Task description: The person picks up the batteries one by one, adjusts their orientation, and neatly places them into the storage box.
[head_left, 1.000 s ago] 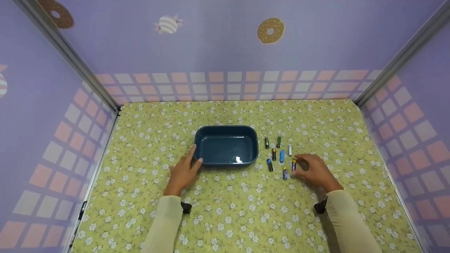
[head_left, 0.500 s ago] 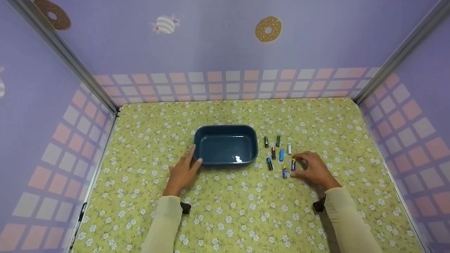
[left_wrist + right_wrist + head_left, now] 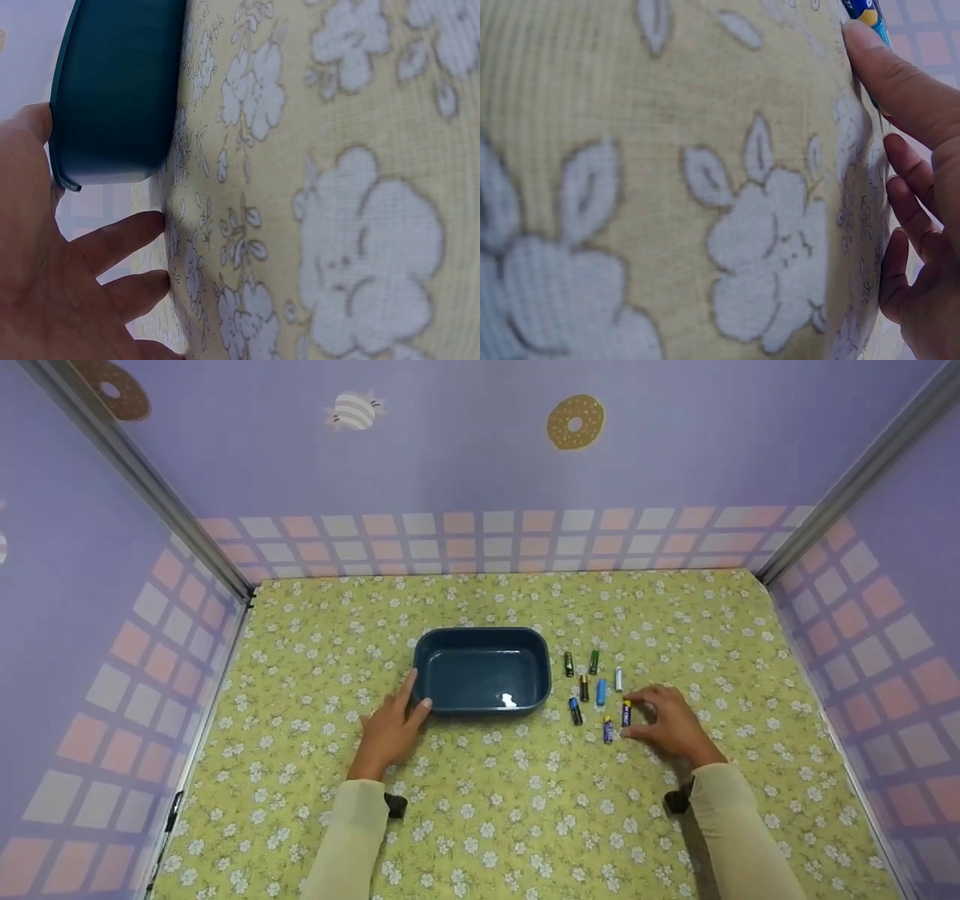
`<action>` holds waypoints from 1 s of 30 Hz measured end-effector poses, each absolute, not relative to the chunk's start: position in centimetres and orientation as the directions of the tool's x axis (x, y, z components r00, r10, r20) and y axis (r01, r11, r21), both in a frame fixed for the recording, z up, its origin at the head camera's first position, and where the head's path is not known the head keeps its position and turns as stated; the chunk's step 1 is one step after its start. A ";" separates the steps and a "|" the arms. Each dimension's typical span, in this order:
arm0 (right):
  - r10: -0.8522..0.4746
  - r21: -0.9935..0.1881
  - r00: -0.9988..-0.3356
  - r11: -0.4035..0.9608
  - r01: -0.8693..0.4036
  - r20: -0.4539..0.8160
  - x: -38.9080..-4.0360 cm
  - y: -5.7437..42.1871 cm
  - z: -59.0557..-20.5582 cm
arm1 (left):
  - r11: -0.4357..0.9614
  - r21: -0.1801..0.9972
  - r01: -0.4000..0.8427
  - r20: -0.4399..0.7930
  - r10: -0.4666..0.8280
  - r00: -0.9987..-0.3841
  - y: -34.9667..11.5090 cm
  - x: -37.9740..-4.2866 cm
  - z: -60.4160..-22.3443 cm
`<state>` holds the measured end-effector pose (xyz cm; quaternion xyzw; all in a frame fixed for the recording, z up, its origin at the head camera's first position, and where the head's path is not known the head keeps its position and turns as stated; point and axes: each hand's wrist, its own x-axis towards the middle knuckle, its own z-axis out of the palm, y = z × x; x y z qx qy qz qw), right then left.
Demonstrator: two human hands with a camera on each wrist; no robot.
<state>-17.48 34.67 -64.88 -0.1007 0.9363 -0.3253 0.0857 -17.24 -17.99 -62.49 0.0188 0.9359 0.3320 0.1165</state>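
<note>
At near-left corner of blue bin (image 3: pixel 472 679): left hand (image 3: pixel 388 733), fingers spread, thumb and forefinger touching bin. Right of it, beside loose batteries (image 3: pixel 601 692): right hand (image 3: pixel 670 726), thumb and forefinger pinching purple battery (image 3: pixel 626 714).

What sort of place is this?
Probably a small purpose-built booth, perhaps for recording. Printed purple panels close it in on three sides, grey metal posts stand at the far corners, and a yellow-green floral cloth covers the work surface.
</note>
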 end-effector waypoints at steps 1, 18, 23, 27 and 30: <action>-0.245 -0.624 -0.965 0.769 -0.136 -0.092 -17.5 34.7 -64.9 | 0.778 0.627 -0.044 -0.207 0.112 -0.972 -18.0 -17.2 -62.5; -0.231 -0.650 -0.970 0.750 -0.126 -0.079 -17.6 34.7 -64.9 | 0.777 0.628 -0.040 -0.207 0.117 -0.971 -18.1 -17.1 -62.8; -0.233 -0.700 -0.968 0.707 -0.106 -0.089 -17.8 34.9 -64.7 | 0.774 0.633 -0.033 -0.205 0.127 -0.971 -18.1 -17.3 -62.8; -0.224 -0.728 -0.967 0.682 -0.067 -0.121 -17.9 34.8 -64.2 | 0.772 0.635 -0.035 -0.208 0.128 -0.970 -18.1 -17.3 -62.9; -0.213 -0.733 -0.967 0.679 -0.042 -0.142 -18.2 34.5 -63.7 | 0.772 0.635 -0.036 -0.203 0.122 -0.971 -18.2 -17.4 -62.8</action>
